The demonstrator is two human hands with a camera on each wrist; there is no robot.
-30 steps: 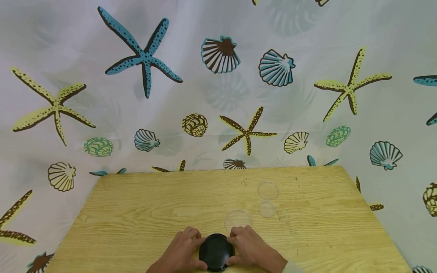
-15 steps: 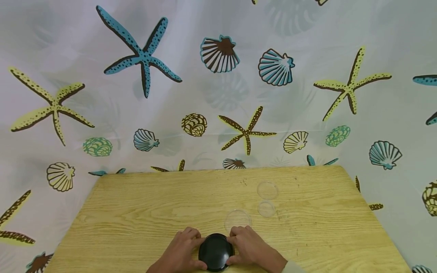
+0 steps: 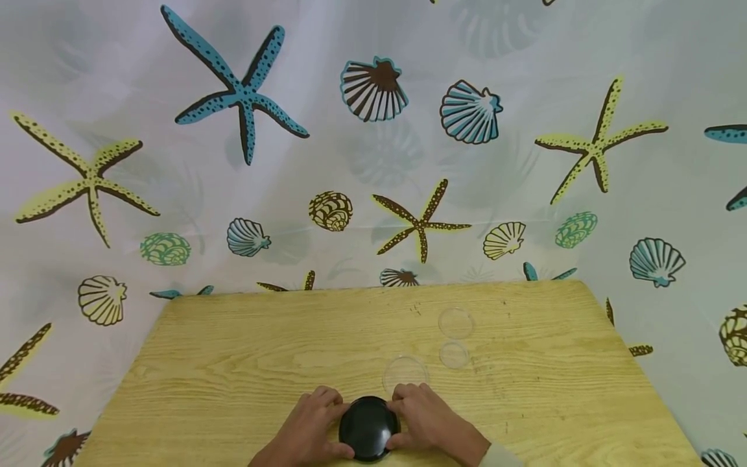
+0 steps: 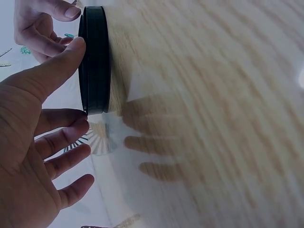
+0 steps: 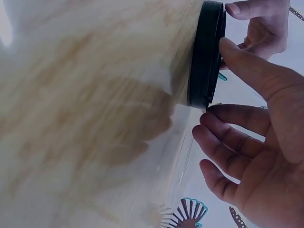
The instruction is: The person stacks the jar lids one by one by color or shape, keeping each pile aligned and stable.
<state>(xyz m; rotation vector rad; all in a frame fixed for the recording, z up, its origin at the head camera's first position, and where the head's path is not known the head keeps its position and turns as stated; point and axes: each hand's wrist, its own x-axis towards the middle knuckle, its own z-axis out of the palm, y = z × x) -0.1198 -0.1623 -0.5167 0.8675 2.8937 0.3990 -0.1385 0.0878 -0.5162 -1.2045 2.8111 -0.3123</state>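
Note:
A shallow, round, black lid-like disc (image 3: 369, 429) lies flat on the wooden table at the bottom middle of the head view. Its top is smooth and glossy. My left hand (image 3: 306, 428) grips the disc's left edge between thumb and index finger, and my right hand (image 3: 428, 418) grips the right edge the same way. The left wrist view shows the disc's low black side wall (image 4: 97, 61), with the other left fingers spread off it. In the right wrist view, the right thumb is on the upper rim of the disc (image 5: 204, 57) and a fingertip is at its far edge.
Just beyond the hands lies a large transparent disc (image 3: 405, 375). A small transparent disc (image 3: 454, 355) and a medium transparent disc (image 3: 456, 323) lie farther back on the wooden table (image 3: 233, 363). A sheet (image 3: 292, 155) printed with starfish and shells hangs around the table.

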